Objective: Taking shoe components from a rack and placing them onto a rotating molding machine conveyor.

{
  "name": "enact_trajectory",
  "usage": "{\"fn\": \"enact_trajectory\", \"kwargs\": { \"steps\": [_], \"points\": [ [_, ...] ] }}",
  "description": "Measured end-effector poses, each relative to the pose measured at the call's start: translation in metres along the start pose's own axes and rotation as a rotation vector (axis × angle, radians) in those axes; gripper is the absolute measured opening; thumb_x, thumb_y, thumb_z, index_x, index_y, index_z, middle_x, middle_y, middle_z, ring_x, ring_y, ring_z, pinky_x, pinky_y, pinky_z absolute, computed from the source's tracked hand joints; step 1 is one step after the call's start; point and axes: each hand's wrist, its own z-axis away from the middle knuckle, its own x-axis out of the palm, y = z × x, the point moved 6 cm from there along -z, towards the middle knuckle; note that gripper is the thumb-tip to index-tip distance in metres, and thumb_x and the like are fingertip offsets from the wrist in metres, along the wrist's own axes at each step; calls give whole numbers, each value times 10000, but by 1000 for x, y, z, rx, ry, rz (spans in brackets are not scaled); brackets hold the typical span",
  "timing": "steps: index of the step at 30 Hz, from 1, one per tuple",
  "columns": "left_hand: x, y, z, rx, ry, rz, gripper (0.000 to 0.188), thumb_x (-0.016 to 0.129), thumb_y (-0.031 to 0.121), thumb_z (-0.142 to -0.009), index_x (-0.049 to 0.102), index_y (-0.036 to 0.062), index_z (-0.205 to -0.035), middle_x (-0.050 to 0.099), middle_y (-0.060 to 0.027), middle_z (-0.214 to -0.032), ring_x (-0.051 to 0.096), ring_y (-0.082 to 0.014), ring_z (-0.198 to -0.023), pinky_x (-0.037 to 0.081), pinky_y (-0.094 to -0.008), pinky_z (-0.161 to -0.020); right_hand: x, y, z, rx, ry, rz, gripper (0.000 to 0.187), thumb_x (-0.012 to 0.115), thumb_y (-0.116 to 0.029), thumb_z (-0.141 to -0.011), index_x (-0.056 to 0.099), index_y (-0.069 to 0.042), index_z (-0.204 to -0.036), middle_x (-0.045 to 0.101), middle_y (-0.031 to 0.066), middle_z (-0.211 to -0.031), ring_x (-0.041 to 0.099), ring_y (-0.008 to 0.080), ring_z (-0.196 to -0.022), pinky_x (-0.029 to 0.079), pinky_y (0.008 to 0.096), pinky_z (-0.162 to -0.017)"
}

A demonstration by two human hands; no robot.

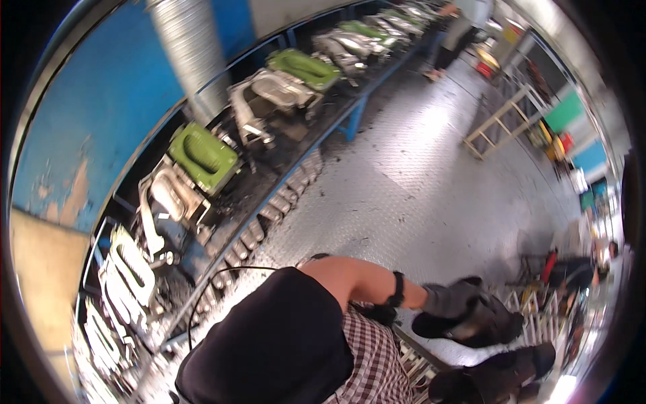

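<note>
From the lower middle my left arm reaches to the right, with a black sleeve at the shoulder and a black band at the wrist. My left hand [471,313] wears a grey and black work glove; its fingers look bent, but blur hides whether they grip anything. Just below it lies a long dark shape that looks like the glove of my right hand [494,374], with its fingers not readable. A checkered cloth [380,357] hangs at my body beside the sleeve. Light metal bars [420,370] show between the cloth and the gloves.
A curved blue-edged conveyor [296,158] on the left carries green pan-shaped pieces [205,156] and metal mould-like parts [180,195]. A silver duct [192,54] rises behind. A wooden frame [505,128] stands on the patterned metal floor [377,209]. People [464,30] are at far and right.
</note>
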Motion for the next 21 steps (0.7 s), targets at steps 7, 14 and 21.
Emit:
{"fn": "enact_trajectory", "kwargs": {
  "steps": [7,14,21],
  "points": [
    [-284,-91,154,-685,416,-695,459,681,139,-790,740,143,-1245,745,-167,-1200,709,-373,-1157,539,-462,-1024,140,-76,-5,-91,-320,-316,367,711,-89,-935,646,23,-1279,693,171,-1187,668,278,-1077,536,376,-982],
    [-365,-87,455,-1380,1143,-681,422,686,153,-858,737,106,-1274,762,-189,-1212,721,-382,-1138,567,-438,-963,241,-138,25,4,-690,-816,392,725,-75,-926,635,28,-1293,685,167,-1205,661,269,-1091,533,366,-995],
    [-307,-86,578,-1724,1636,-343,499,818,279,-859,695,47,-1284,765,-196,-1161,755,-340,-1069,582,-430,-890,274,-150,28,140,-795,-971,417,739,-61,-917,624,33,-1307,676,163,-1223,653,260,-1106,529,355,-1008]
  ]
}}
